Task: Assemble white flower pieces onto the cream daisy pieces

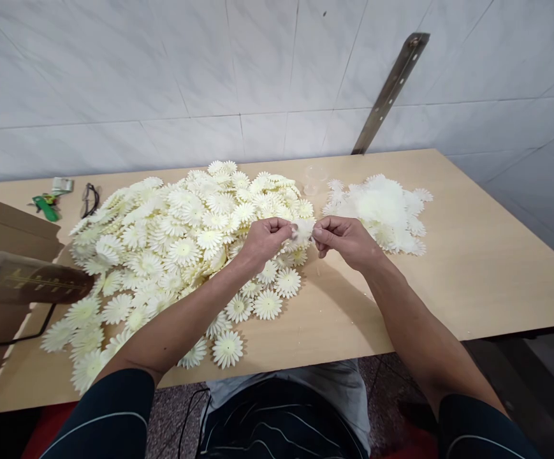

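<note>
Between my two hands, above the table, is a small whitish flower petal piece (pixel 303 233). My left hand (pixel 271 237) pinches its left edge with thumb and forefinger. At the opposite edge, my right hand (pixel 343 238) also has its fingers closed on it. Beneath and left of my left hand spreads a large heap of pale yellow-white artificial flowers (pixel 181 252), with several loose ones near the front edge. A smaller pile of whiter, translucent flower petal pieces (pixel 377 207) lies behind and right of my right hand.
A clear plastic cup (pixel 315 178) stands near the wall between the piles. At left are a bottle of brown liquid (pixel 32 280), a cardboard box (pixel 4 223), a green-handled tool (pixel 46 208) and black glasses (pixel 89 200). A metal bracket (pixel 391 92) rises against the tiled wall.
</note>
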`<state>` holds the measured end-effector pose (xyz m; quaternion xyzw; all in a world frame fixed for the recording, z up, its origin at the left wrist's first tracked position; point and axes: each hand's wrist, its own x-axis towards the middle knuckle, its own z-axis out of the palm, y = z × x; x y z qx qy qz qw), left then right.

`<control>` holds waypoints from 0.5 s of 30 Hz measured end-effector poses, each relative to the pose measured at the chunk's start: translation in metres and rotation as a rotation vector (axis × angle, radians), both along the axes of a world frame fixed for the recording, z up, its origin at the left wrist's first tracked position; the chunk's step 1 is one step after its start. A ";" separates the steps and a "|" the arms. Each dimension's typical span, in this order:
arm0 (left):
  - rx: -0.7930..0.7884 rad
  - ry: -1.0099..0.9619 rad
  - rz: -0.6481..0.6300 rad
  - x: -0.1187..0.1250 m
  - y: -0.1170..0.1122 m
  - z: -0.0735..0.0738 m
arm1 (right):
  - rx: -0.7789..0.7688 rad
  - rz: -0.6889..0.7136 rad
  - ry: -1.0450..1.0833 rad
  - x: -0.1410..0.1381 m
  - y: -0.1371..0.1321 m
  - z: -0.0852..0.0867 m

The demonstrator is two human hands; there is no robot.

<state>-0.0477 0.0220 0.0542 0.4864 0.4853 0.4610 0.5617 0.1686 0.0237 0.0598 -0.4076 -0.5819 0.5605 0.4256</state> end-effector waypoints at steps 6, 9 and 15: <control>0.021 -0.018 0.029 -0.001 0.002 -0.003 | -0.053 -0.036 0.062 0.003 0.002 0.003; 0.049 -0.020 0.049 -0.001 0.003 -0.004 | -0.056 -0.070 0.085 0.007 0.003 0.007; 0.085 -0.017 0.095 -0.002 0.004 -0.005 | -0.042 -0.226 0.072 0.021 0.008 0.010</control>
